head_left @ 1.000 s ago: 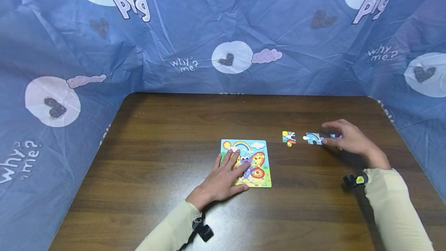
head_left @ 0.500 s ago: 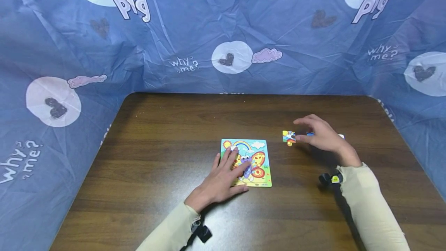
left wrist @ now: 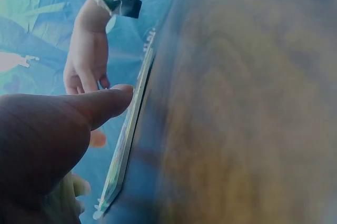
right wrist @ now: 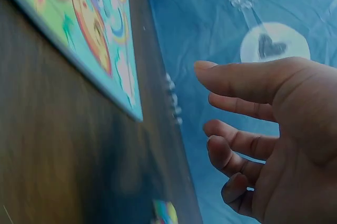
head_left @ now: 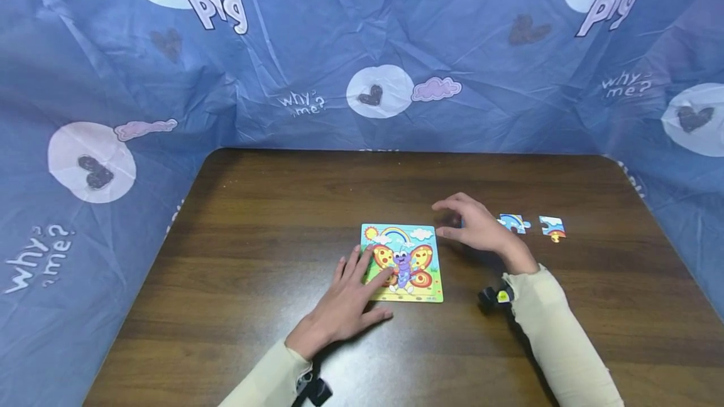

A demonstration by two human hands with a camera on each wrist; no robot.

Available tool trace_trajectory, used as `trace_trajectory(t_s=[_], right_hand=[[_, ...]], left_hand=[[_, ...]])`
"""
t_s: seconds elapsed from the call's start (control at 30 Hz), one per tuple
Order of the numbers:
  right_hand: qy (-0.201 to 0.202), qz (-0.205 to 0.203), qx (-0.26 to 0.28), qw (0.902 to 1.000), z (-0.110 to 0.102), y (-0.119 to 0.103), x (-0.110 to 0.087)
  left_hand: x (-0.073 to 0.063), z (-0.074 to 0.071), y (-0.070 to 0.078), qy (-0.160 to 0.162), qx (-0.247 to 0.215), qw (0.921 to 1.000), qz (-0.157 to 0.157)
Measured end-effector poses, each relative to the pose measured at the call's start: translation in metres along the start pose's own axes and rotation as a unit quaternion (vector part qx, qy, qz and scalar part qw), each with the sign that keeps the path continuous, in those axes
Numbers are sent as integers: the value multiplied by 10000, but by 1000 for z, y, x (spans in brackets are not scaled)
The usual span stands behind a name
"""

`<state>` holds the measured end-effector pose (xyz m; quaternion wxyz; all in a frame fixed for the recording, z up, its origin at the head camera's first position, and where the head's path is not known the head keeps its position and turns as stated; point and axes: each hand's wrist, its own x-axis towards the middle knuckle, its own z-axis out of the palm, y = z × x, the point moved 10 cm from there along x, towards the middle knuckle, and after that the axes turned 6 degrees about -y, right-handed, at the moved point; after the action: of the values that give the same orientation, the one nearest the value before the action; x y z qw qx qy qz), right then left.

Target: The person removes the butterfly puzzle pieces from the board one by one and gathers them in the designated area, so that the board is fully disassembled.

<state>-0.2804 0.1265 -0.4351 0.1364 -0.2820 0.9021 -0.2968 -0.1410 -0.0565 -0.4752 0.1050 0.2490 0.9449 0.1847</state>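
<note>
A square butterfly puzzle board (head_left: 421, 294) lies on the wooden table. My left hand (head_left: 336, 309) rests over its left edge, fingers spread, with fingertips on the picture. In the left wrist view the thumb (left wrist: 113, 100) reaches to the board's edge. Just right of the board my right hand (head_left: 477, 225) hovers with bent fingers and holds nothing; the right wrist view has thumb and fingers apart. To its right lie a rainbow puzzle piece (head_left: 511, 223) and another puzzle piece (head_left: 552, 226). One more piece (right wrist: 167, 212) is under the right hand, mostly hidden in the head view.
The brown table (head_left: 271, 206) has rounded far corners. Behind it and at both sides hangs a blue printed cloth (head_left: 305, 49). Each wrist carries a small black camera, such as the right wrist camera (head_left: 494, 298).
My right hand has moved left, from over the far right piece past the middle one to near the board, uncovering those two pieces. My left hand has slid slightly left on the board.
</note>
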Motion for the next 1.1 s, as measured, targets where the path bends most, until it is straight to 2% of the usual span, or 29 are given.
trace_trajectory(t_s=[0.37, 0.6, 0.87, 1.1], right_hand=[[-318, -337, 93, 9989, 38, -39, 18], [-457, -423, -4, 9981, 59, -59, 24], [-628, -469, 72, 9969, 85, -66, 27], [-669, -445, -121, 9967, 97, -69, 25]], left_hand=[[-20, 0, 0, 156, -58, 9998, -59], [-25, 7, -2, 64, -246, 9996, -105], [-26, 10, -3, 46, -245, 9997, -77], [-25, 13, -4, 18, -132, 9999, -81]])
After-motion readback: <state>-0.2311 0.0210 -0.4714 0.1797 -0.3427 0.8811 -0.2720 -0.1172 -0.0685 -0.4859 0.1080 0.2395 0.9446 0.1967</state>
